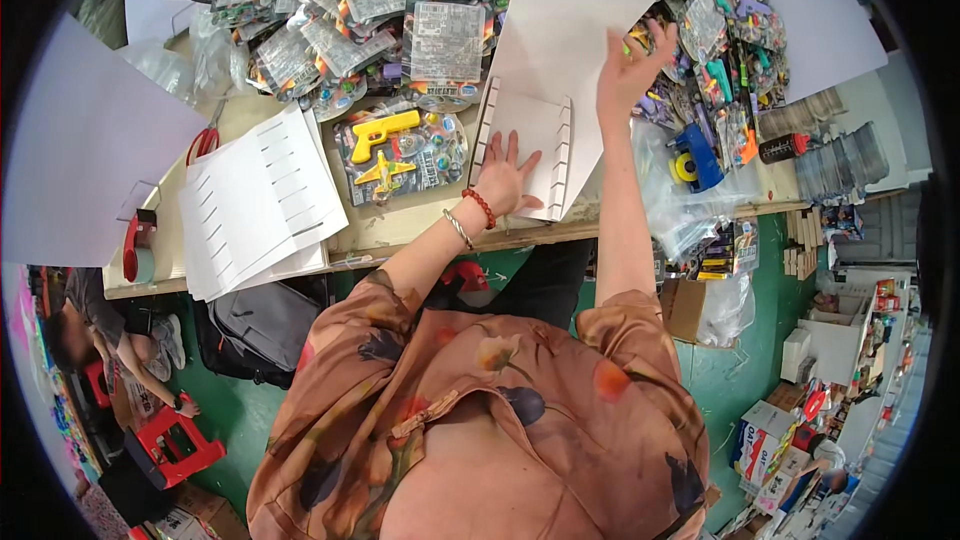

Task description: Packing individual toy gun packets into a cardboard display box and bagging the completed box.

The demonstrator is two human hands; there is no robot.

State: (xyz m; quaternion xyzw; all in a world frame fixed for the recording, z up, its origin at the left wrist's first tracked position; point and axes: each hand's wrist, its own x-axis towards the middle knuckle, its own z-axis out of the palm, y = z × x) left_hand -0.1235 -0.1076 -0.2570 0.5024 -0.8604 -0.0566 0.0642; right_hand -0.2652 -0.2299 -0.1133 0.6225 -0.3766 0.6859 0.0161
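My left hand point(505, 178) lies flat with fingers spread on a folded white card flap point(535, 115) with slits along its edges. The flap belongs to a tall white card sheet point(590, 0) that stretches away from me. Raised at that sheet's right edge, my right hand point(635, 68) is open, its fingers apart and slightly curved; whether it touches the sheet I cannot tell. Left of my left hand lies a toy blister pack point(440, 145) with a yellow toy gun point(383, 132) and toy plane point(384, 173). Further left rests a stack of slit white cards point(255, 195).
Toy packs are heaped at the back point(370, 0) and at the right point(720, 40). Red-handled scissors point(203, 145) and a red tape dispenser point(138, 245) are at left; a blue tape dispenser point(700, 158) and dark bottle point(783, 147) at right. A person point(130, 340) sits lower left.
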